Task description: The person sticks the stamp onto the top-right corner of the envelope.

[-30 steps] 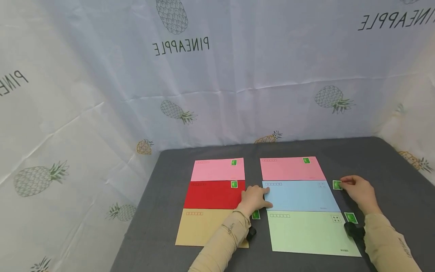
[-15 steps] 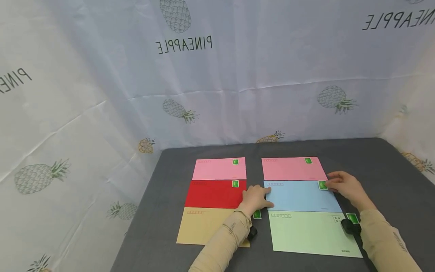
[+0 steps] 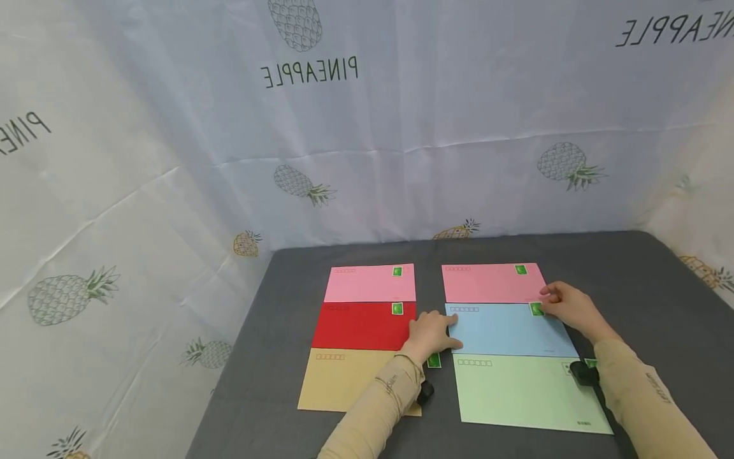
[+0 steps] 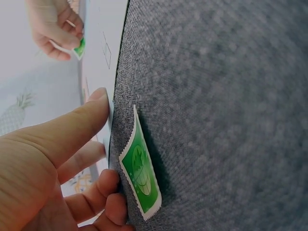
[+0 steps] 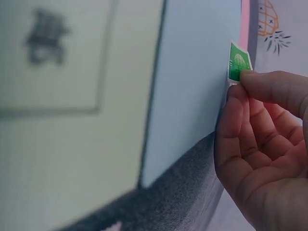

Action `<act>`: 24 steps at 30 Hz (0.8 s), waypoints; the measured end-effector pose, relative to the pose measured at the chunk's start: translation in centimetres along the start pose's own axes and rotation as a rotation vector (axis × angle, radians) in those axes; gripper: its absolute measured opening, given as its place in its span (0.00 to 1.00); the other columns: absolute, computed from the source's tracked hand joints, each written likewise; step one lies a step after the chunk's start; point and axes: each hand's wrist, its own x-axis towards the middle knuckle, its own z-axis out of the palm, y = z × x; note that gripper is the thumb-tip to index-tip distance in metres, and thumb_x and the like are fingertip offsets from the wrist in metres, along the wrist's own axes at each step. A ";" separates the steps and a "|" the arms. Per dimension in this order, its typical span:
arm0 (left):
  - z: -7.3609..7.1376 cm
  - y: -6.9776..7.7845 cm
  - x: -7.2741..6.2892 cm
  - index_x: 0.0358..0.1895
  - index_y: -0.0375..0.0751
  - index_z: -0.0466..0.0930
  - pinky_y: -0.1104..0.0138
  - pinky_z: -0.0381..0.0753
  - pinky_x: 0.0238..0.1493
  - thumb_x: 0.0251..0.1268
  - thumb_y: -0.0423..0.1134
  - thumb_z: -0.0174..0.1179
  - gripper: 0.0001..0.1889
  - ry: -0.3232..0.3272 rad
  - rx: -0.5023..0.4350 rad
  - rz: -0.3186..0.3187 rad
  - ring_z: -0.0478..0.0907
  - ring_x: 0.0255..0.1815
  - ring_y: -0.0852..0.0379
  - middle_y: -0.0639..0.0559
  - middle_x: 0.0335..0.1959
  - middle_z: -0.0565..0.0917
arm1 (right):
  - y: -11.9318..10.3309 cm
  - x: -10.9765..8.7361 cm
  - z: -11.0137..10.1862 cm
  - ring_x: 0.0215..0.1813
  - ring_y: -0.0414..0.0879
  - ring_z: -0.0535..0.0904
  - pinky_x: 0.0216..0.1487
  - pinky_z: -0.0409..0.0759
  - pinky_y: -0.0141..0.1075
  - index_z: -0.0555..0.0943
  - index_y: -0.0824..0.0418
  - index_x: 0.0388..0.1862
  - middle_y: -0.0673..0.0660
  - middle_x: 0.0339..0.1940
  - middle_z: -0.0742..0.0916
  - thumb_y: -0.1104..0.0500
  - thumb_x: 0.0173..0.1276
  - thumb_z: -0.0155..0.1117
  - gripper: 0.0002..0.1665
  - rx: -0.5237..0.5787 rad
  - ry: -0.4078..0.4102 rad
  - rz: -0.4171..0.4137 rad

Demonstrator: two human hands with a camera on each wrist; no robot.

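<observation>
My right hand (image 3: pixel 576 311) pinches a green postage stamp (image 5: pixel 239 62) between thumb and forefinger. In the head view this stamp overlaps the upper right corner of the blue envelope (image 3: pixel 499 330). My left hand (image 3: pixel 427 333) rests at that envelope's left edge, thumb and forefinger spread apart and touching it. Beside the left fingers, a second stamp (image 4: pixel 142 173) lies on the dark cloth with its edges curling up. The pink envelope (image 3: pixel 487 284) above the blue one bears a stamp (image 3: pixel 520 269) at its upper right.
Below the blue envelope lies a pale green one (image 3: pixel 527 392); a stamp (image 3: pixel 592 363) beside it is partly hidden by the right wrist's camera (image 3: pixel 583 373). The left column holds pink (image 3: pixel 367 285), red (image 3: pixel 358 328) and tan (image 3: pixel 338 386) envelopes, the last partly under the left sleeve.
My right hand has carried the stamp left from the cloth to over the blue envelope's upper right corner. The left hand has stayed at the envelope's edge.
</observation>
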 end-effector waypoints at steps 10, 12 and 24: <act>-0.1 0.0 -0.1 0.61 0.64 0.72 0.60 0.73 0.43 0.50 0.55 0.66 0.31 0.003 0.003 0.010 0.74 0.47 0.55 0.54 0.52 0.80 | -0.6 0.0 0.0 0.38 0.55 0.73 0.33 0.72 0.34 0.68 0.73 0.51 0.67 0.38 0.78 0.58 0.63 0.58 0.23 -0.026 -0.004 0.003; -0.1 0.0 -0.1 0.61 0.65 0.72 0.60 0.73 0.43 0.50 0.55 0.66 0.30 0.003 0.002 0.010 0.74 0.47 0.55 0.54 0.52 0.80 | -0.6 0.0 0.1 0.38 0.55 0.73 0.33 0.72 0.34 0.68 0.73 0.50 0.67 0.38 0.78 0.58 0.63 0.58 0.23 -0.033 -0.007 0.004; 0.1 0.0 -0.1 0.62 0.64 0.72 0.58 0.74 0.45 0.50 0.55 0.66 0.31 0.001 -0.004 0.016 0.74 0.47 0.55 0.54 0.53 0.80 | -0.1 0.2 0.5 0.38 0.55 0.73 0.33 0.72 0.35 0.69 0.72 0.51 0.66 0.37 0.77 0.58 0.62 0.58 0.23 -0.042 -0.011 0.024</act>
